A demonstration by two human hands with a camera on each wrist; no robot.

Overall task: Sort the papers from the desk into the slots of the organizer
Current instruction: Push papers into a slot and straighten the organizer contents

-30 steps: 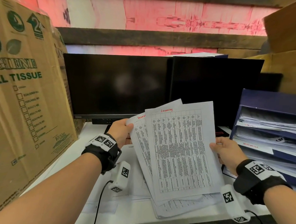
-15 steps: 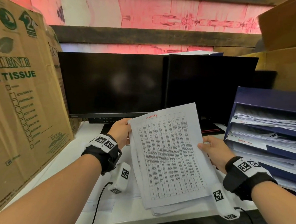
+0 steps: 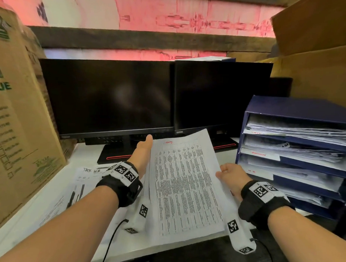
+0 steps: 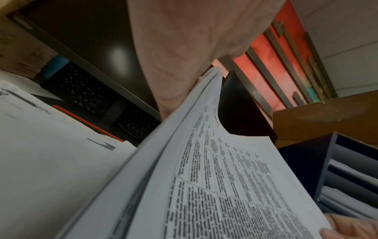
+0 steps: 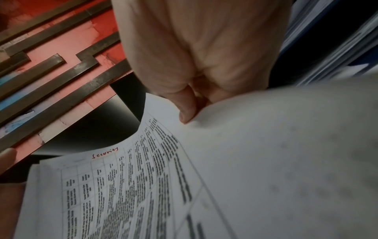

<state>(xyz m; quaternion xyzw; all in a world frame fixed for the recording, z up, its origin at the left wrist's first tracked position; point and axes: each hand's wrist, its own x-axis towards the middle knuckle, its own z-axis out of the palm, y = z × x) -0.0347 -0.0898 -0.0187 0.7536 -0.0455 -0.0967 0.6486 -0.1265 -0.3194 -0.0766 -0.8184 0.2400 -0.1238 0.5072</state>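
Head view: my left hand (image 3: 141, 155) lies flat, fingers straight, along the left edge of the sheaf of papers (image 3: 184, 186). My right hand (image 3: 230, 177) pinches the right edge. The sheaf hangs tilted above the desk (image 3: 85, 153), left of the blue organizer (image 3: 298, 107), whose slots already hold paper. More loose sheets (image 3: 84, 178) lie on the desk beneath.

Left wrist view: several page edges show under my palm (image 4: 184, 48), not quite flush.

Right wrist view: thumb (image 5: 187, 106) on top; fingers underneath hidden. Red heading (image 5: 105, 152) reads "Security".

Risks, as I judge them: uneven pages could fan or slip once one hand lets go; floppy corners could catch on a full slot; the red slot labels are blurred, so misfiling is possible.
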